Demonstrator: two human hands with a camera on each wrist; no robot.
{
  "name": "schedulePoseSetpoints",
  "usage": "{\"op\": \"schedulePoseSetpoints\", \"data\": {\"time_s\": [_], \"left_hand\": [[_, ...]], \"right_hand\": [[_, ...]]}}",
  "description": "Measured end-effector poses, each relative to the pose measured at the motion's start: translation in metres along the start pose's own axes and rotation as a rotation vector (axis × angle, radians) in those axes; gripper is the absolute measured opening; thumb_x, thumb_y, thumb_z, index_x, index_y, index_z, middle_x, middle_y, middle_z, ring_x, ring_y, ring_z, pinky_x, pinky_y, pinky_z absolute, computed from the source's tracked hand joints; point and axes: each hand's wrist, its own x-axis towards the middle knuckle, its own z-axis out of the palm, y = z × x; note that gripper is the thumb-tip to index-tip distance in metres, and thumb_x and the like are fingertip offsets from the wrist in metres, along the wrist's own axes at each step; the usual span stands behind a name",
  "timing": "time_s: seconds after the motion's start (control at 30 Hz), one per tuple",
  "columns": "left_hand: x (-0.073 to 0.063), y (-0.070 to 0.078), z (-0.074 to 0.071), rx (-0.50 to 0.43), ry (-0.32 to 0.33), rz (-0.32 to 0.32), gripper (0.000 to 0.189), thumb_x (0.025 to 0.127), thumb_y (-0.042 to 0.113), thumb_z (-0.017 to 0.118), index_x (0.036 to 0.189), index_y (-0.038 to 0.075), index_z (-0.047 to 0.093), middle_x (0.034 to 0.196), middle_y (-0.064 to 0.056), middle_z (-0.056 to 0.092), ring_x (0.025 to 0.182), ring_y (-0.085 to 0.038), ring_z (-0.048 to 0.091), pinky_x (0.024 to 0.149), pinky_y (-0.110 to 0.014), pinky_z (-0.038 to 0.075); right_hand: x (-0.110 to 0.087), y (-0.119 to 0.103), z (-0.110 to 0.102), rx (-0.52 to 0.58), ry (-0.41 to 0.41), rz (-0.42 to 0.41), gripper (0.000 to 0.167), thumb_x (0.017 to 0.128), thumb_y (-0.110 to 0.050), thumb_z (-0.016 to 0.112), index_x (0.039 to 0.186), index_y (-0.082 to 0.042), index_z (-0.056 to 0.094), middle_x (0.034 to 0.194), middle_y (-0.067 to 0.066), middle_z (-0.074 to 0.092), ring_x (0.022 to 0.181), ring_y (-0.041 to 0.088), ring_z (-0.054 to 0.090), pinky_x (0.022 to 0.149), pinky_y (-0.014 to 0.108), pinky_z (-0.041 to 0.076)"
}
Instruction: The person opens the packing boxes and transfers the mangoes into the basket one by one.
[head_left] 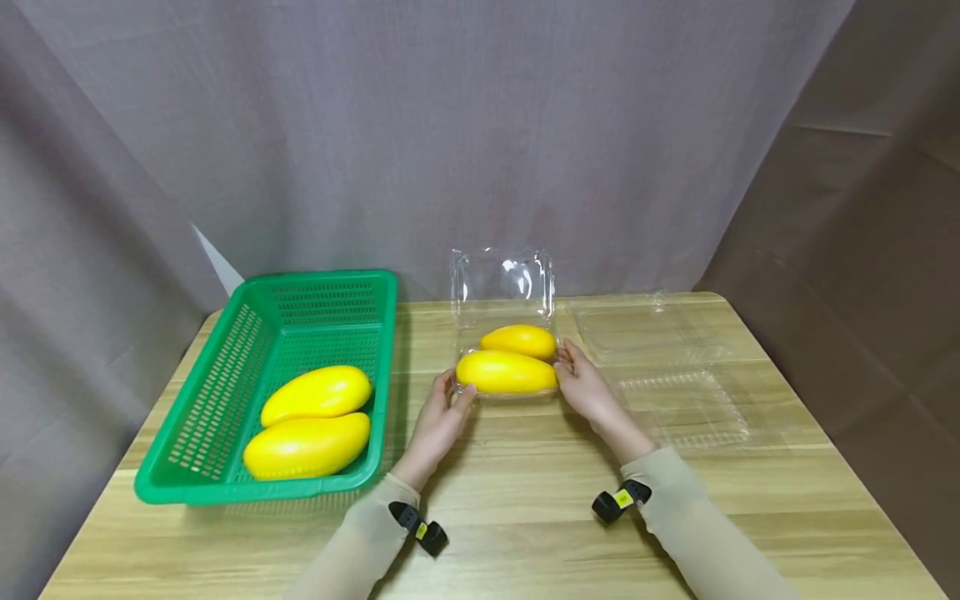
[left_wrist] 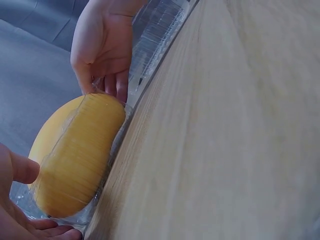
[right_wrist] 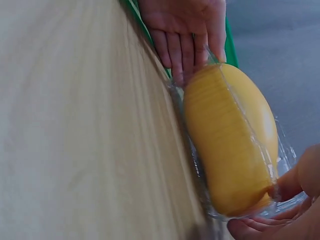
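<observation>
A clear plastic clamshell box [head_left: 502,308] stands at the back middle of the table, its lid raised behind. Two yellow mangoes lie in its base, a front mango [head_left: 506,372] and a rear mango [head_left: 519,342]. My left hand [head_left: 438,421] grips the box's left end, thumb at the rim beside the front mango and fingers low against the outside. At the right end, my right hand [head_left: 588,392] holds the box the same way. Both wrist views show the front mango through the clear wall, with thumbs at its two ends; the rear mango is mostly hidden there.
On the left, a green plastic basket [head_left: 380,375] holds an upper mango [head_left: 317,395] and a lower mango [head_left: 307,447]. Open clear plastic packaging [head_left: 686,408] lies on the right of the wooden table [head_left: 517,517]. A grey curtain [head_left: 480,150] hangs along the back edge.
</observation>
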Motion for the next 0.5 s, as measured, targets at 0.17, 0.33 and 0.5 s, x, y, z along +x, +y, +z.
{"op": "schedulePoseSetpoints", "data": {"time_s": [0.17,0.33,0.5], "left_hand": [[0.001,-0.001,0.0,0.001,0.001,-0.004,0.063,0.103,0.033,0.058,0.151,-0.001,0.036,0.156,-0.024,0.037,0.145,-0.038,0.033,0.115,-0.051,0.034],[0.0,-0.001,-0.001,0.005,0.0,-0.002,0.064,0.102,0.034,0.058,0.151,-0.001,0.036,0.156,-0.024,0.038,0.145,-0.038,0.034,0.115,-0.052,0.034],[0.0,-0.001,-0.002,0.034,0.0,0.016,0.069,0.101,0.038,0.059,0.152,-0.002,0.034,0.156,-0.024,0.037,0.145,-0.039,0.033,0.118,-0.052,0.028]], "right_hand": [[-0.003,0.005,0.004,0.053,0.015,0.049,0.06,0.109,-0.017,0.036,0.159,0.002,0.011,0.163,0.023,0.023,0.149,0.038,0.026,0.121,0.047,0.021],[-0.005,0.012,0.005,0.11,0.03,0.057,0.058,0.11,-0.022,0.038,0.159,0.001,0.016,0.163,0.02,0.025,0.15,0.034,0.024,0.122,0.045,0.02],[-0.006,0.016,0.006,0.155,0.032,0.04,0.058,0.11,-0.022,0.038,0.158,0.003,0.018,0.162,0.022,0.025,0.15,0.035,0.025,0.121,0.045,0.022]]}}
